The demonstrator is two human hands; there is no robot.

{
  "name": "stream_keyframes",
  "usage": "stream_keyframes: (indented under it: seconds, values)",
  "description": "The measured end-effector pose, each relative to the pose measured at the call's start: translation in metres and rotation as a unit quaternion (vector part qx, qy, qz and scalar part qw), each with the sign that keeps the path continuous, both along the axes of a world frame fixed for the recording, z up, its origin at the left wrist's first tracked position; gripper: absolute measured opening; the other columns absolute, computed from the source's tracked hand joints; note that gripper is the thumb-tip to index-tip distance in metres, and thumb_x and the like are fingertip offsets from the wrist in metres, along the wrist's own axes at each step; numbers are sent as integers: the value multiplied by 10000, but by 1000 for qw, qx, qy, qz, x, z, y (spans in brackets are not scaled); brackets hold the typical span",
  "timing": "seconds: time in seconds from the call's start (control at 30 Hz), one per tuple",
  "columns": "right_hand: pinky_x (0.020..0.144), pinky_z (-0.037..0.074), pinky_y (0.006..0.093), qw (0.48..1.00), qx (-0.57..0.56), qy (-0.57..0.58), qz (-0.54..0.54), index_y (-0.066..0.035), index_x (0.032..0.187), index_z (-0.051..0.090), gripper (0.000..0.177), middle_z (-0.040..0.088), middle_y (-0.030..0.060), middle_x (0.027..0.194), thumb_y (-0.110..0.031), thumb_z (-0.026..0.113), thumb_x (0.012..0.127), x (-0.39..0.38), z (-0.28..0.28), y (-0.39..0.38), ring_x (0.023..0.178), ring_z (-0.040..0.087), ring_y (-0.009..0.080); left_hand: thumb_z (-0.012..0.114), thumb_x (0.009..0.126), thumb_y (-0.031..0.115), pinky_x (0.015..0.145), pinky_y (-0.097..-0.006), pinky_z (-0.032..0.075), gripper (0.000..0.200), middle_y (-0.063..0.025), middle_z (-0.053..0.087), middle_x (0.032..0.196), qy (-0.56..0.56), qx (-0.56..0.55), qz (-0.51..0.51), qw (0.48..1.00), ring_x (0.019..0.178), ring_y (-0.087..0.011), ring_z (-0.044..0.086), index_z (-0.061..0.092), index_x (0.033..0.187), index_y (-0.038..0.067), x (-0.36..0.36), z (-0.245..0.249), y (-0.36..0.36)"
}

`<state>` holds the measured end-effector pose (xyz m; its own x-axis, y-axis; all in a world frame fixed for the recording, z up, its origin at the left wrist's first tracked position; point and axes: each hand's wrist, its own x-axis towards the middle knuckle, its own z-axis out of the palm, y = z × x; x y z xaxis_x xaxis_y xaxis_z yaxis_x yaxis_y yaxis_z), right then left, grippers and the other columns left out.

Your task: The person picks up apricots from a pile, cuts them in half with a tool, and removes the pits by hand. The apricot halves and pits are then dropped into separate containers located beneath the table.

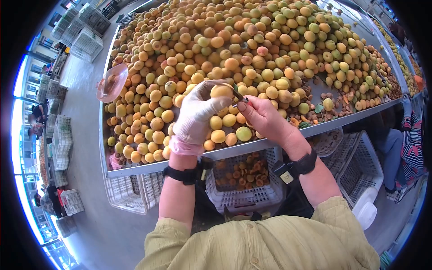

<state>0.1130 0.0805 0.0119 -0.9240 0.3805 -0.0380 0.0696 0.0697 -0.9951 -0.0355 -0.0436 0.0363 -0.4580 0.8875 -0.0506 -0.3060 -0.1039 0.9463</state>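
Note:
My left hand (196,113), in a whitish glove with a pink cuff, is closed around a yellow-orange apricot (221,92). A small knife (244,101) with a dark and red handle is gripped in my right hand (271,120), which is bare. Its blade end meets the right side of the apricot, partly hidden by the fingers. Both hands are over the front part of a large heap of apricots (189,47), yellow, orange and greenish, on a metal-rimmed table (265,143).
Below the table edge, a crate (247,198) holds halved apricots (245,173). More crates stand at left (130,193) and right (360,166). A pink translucent scoop-like dish (112,83) sits at the table's left edge. Another person (393,148) is at the right.

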Motion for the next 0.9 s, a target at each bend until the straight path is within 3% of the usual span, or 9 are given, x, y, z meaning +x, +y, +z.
stream_keyframes:
  seconds: [0.13, 0.2, 0.37, 0.53, 0.63, 0.73, 0.77, 0.83, 0.9]
  values:
    - [573, 400, 259, 998, -9, 37, -41, -8, 859, 543, 351, 520, -6, 668, -332, 548, 995, -5, -13, -10, 665, 441, 63, 671, 909, 278, 1030, -377, 416, 405, -84, 596, 1150, -368, 139, 18, 919, 1116, -235, 551, 535, 1196, 27, 33, -31, 15]
    - [570, 407, 268, 996, 22, 46, -67, -4, 866, 545, 348, 522, -4, 656, -326, 542, 998, -5, -10, -12, 646, 444, 74, 671, 908, 277, 1024, -381, 422, 398, -91, 597, 1137, -375, 141, 36, 916, 1104, -245, 554, 538, 1181, 19, 34, -32, 17]
    - [574, 428, 307, 997, 70, -13, -27, 3, 852, 547, 388, 541, 52, 630, -358, 540, 991, 1, -2, -2, 605, 490, 138, 769, 816, 254, 958, -299, 446, 493, -103, 623, 1096, -29, 29, 56, 998, 1034, -170, 592, 541, 1150, -28, 5, -12, 6]
    - [582, 445, 353, 992, 113, -50, -3, 11, 809, 554, 431, 567, 129, 626, -387, 551, 975, 5, 3, 3, 592, 545, 228, 780, 764, 144, 855, -258, 488, 450, -82, 648, 1015, 95, -76, 66, 990, 922, -134, 621, 574, 1118, -44, -2, 14, -5]
    - [588, 446, 369, 984, 158, -86, 18, 17, 804, 557, 430, 575, 151, 637, -380, 556, 970, 9, 12, 6, 601, 564, 276, 808, 712, 72, 823, -249, 502, 406, -63, 647, 993, 270, -177, 43, 945, 924, -118, 614, 623, 1062, -21, -6, 23, -8]
    - [595, 447, 384, 978, 183, -99, 24, 23, 810, 557, 425, 576, 173, 645, -373, 563, 966, 12, 12, 5, 617, 574, 312, 785, 746, 90, 835, -255, 500, 400, -56, 648, 991, 328, -147, 37, 932, 927, -124, 617, 612, 1090, -18, -7, 15, -10]
    - [597, 448, 387, 984, 163, -70, 3, 22, 817, 557, 419, 580, 176, 650, -370, 566, 964, 12, 8, 2, 621, 577, 322, 785, 746, 90, 835, -255, 500, 400, -56, 648, 991, 328, -147, 36, 932, 927, -124, 617, 612, 1090, -18, -5, 12, -10]
    - [600, 450, 390, 989, 145, -39, -19, 21, 824, 557, 412, 583, 180, 656, -367, 570, 962, 9, 1, -5, 626, 579, 332, 767, 799, 169, 889, -281, 486, 431, -66, 637, 1043, 99, -49, 39, 993, 971, -143, 611, 584, 1148, -6, 1, 5, -6]
    - [611, 456, 386, 992, 110, 5, -62, 19, 853, 560, 392, 598, 178, 685, -357, 572, 963, 4, -4, -15, 642, 585, 334, 740, 832, 217, 918, -297, 473, 448, -76, 627, 1076, 6, 14, 42, 999, 1000, -159, 604, 562, 1181, -1, 8, -17, 1]
